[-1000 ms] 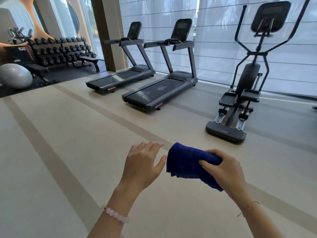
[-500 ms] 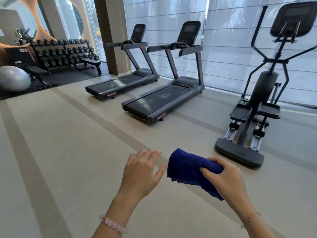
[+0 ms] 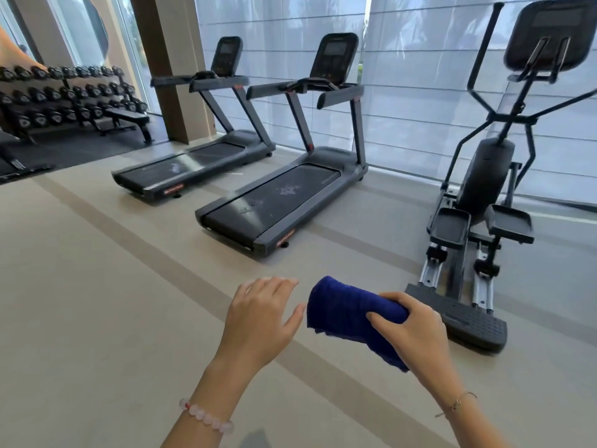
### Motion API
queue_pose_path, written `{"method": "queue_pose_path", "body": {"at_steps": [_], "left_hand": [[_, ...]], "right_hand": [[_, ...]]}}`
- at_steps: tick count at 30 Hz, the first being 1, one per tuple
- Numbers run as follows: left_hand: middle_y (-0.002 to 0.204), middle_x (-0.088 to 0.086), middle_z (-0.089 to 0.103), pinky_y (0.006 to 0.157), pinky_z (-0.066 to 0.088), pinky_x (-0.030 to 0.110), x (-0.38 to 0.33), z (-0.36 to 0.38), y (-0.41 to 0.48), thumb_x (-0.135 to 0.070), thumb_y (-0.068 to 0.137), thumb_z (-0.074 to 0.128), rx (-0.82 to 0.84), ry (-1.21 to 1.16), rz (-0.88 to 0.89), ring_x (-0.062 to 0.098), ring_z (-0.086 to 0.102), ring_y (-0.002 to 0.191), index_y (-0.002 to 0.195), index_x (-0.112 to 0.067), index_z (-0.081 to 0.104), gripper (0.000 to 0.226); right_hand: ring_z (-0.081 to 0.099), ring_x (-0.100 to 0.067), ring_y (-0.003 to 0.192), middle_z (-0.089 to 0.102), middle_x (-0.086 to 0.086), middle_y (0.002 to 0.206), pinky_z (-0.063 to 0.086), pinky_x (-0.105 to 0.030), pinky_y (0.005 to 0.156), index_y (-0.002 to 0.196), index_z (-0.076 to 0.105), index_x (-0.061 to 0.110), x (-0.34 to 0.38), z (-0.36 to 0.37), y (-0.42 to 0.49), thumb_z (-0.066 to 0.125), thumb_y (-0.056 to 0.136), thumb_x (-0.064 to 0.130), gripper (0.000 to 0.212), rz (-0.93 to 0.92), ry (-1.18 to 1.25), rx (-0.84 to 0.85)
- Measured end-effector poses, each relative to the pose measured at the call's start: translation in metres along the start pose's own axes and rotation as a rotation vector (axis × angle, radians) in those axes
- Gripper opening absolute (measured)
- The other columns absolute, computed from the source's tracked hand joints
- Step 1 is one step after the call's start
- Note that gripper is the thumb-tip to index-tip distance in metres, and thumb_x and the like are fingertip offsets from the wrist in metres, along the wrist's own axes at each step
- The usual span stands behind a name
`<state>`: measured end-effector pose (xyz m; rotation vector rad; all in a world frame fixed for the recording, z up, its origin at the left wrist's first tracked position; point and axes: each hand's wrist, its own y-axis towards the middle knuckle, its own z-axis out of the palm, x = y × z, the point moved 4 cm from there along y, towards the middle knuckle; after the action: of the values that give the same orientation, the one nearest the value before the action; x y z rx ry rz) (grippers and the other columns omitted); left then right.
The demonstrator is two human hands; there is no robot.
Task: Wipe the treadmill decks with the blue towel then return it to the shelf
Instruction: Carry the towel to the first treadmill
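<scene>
The blue towel, bunched into a loose roll, is held in the air above the floor; the right hand grips its right end, thumb on the near side and fingers curled over the top, and a tail of cloth hangs below the palm; the left hand hovers just left of the towel, fingers spread and relaxed, holding nothing; its thumb tip lies just beside the towel's left end, and whether they touch cannot be told. A bracelet of pale pink beads circles the left wrist; a thin chain circles the right. Beyond the towel stand 2 treadmills side by side: the nearer treadmill straight ahead of it, the farther treadmill beyond and to the left; both dark decks show pale smudges. Just right of the towel stands an elliptical trainer; far to the towel's left and beyond, a dumbbell rack stands with a bench beside it.
</scene>
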<state>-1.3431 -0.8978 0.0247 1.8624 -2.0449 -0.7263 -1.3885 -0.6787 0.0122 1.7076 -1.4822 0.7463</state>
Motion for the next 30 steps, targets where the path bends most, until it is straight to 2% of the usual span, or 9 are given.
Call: {"method": "queue_pose_path", "body": {"at_steps": [5,13,24,27,30], "left_hand": [[0.097,-0.011,0.067,0.079,0.049,0.030,0.035,0.048,0.070,-0.046,0.084,0.039,0.016,-0.009,0.013,0.009,0.062,0.090,0.108,-0.023,0.064,0.041],[0.099,-0.011,0.066,0.080,0.049,0.030,0.086,0.141,0.192,-0.046,0.085,0.039,0.038,0.018,-0.013,0.009,0.062,0.091,0.109,-0.023,0.063,0.041],[0.101,-0.011,0.067,0.083,0.048,0.031,0.145,0.252,0.394,-0.048,0.085,0.039,0.032,0.028,-0.102,0.008,0.061,0.093,0.109,-0.022,0.064,0.043],[0.101,-0.011,0.067,0.083,0.048,0.031,0.162,0.279,0.431,-0.047,0.085,0.040,0.027,0.030,-0.123,0.010,0.061,0.094,0.109,-0.022,0.064,0.042],[0.101,-0.012,0.066,0.084,0.047,0.031,0.181,0.306,0.467,-0.046,0.084,0.041,0.030,0.026,-0.141,0.010,0.061,0.094,0.109,-0.022,0.064,0.042]], "right_hand": [[0.060,0.007,0.069,0.064,0.026,0.066,0.042,-0.011,0.053,0.079,0.064,0.043,-0.006,0.030,0.085,0.068,0.074,0.022,0.022,0.037,0.018,0.005],[0.062,-0.001,0.072,0.068,0.019,0.071,0.050,-0.020,0.059,0.082,0.064,0.041,-0.024,0.072,0.246,0.067,0.075,0.021,0.021,0.037,0.037,0.066],[0.060,0.005,0.064,0.064,0.026,0.065,0.045,-0.018,0.047,0.076,0.064,0.041,-0.030,0.094,0.495,0.065,0.074,0.019,0.022,0.051,0.079,0.106],[0.060,0.003,0.057,0.064,0.024,0.064,0.038,-0.013,0.038,0.077,0.064,0.039,-0.033,0.103,0.544,0.065,0.075,0.017,0.022,0.068,0.101,0.126],[0.059,0.000,0.048,0.065,0.016,0.060,0.035,-0.013,0.033,0.077,0.065,0.037,-0.038,0.114,0.590,0.065,0.075,0.015,0.022,0.086,0.105,0.137]]}}
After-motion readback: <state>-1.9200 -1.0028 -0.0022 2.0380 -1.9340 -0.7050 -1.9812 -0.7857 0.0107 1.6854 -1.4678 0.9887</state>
